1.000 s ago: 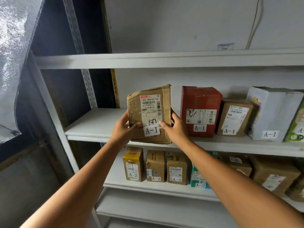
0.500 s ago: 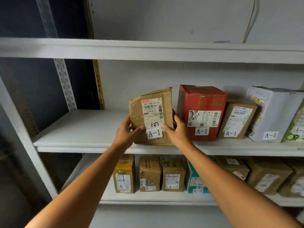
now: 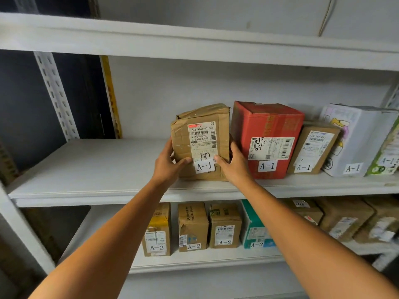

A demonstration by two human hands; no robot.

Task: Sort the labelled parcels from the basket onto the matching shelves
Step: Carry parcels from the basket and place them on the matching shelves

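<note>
A crumpled brown cardboard parcel (image 3: 201, 134) with a shipping label and an "A-1" sticker stands upright on the middle white shelf (image 3: 90, 169). It sits just left of a red box (image 3: 267, 124) also marked A-1. My left hand (image 3: 170, 165) grips the parcel's lower left edge, thumb on the front. My right hand (image 3: 234, 164) grips its lower right edge, wedged between the parcel and the red box. The basket is out of view.
Right of the red box stand a small brown A-1 box (image 3: 313, 145), a white box (image 3: 358, 139) and a green pack (image 3: 386, 156). The lower shelf (image 3: 194, 262) holds several A-2 parcels (image 3: 193, 225). The top shelf (image 3: 194, 44) overhangs.
The parcel has gone from held above the shelf edge to standing on the shelf, pushed back beside the red box. The camera has moved closer and to the left.
</note>
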